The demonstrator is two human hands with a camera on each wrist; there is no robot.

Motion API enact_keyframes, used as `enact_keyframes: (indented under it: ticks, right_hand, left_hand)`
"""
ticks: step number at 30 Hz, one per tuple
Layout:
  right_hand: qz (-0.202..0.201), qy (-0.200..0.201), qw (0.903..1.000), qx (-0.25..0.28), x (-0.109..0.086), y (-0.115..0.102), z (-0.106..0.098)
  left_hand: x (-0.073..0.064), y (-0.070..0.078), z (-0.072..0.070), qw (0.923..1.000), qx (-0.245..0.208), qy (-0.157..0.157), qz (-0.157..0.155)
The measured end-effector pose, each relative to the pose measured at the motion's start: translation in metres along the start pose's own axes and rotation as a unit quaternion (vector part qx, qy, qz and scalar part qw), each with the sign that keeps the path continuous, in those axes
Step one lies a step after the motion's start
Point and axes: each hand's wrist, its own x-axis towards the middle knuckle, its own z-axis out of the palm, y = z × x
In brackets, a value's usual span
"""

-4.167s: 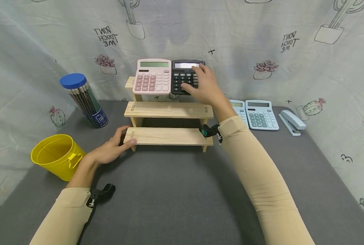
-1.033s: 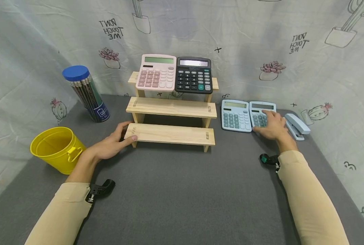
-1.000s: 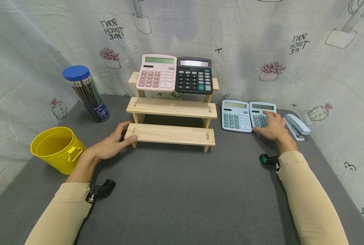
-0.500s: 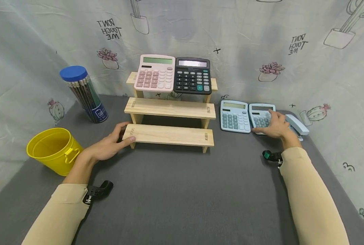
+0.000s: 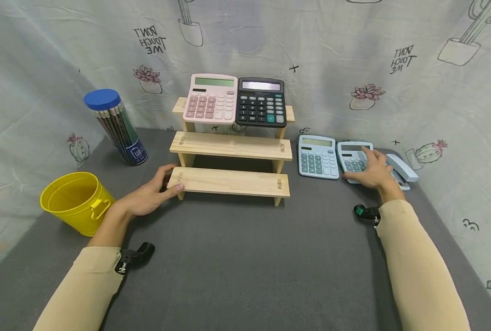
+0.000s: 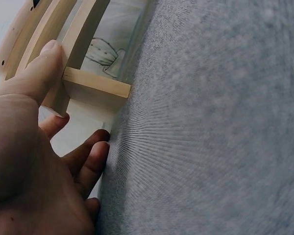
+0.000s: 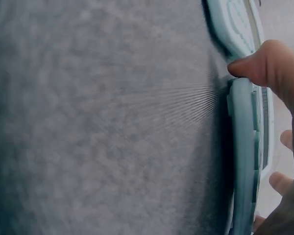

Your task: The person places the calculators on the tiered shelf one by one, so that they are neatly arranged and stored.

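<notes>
My left hand (image 5: 146, 198) holds the left end of the bottom step of a three-step wooden rack (image 5: 233, 180). In the left wrist view its thumb (image 6: 44, 66) lies over the step's end, one finger showing beneath. At the right, my right hand (image 5: 374, 172) grips a light-blue calculator (image 5: 350, 156), thumb at the left edge, fingers reaching across to the far side. The right wrist view shows the thumb (image 7: 257, 67) at the calculator's corner; its fingertips are partly hidden. A second light-blue calculator (image 5: 317, 161) lies just left. Pink (image 5: 212, 105) and black (image 5: 262, 110) calculators lean on the top step.
A light-blue stapler (image 5: 401, 168) lies beside the right hand. A yellow bucket (image 5: 80, 211) stands by the left forearm, and a blue-lidded tub of pencils (image 5: 119, 131) behind it. A printed cloth (image 5: 311, 37) hangs behind the grey table (image 5: 249, 266).
Over about four seconds my right hand has left the black calculator and come to the right light-blue one. That calculator has since shifted slightly right and nearer. The left hand keeps its hold.
</notes>
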Motion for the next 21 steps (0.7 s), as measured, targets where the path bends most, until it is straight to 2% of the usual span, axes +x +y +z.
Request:
enact_keyframes:
  ticks: [12,21]
  right_hand:
    - [-0.052,0.041,0.9975,0.024,-0.013,0.009,0.003]
    - [-0.075,0.072,0.993,0.056,-0.034,0.0,-0.016]
  left_hand:
    - [0.002,-0.002,-0.001,0.9999,0.001,-0.001,-0.01]
    - [0.002,-0.002,-0.001,1.0,0.0,-0.003,-0.006]
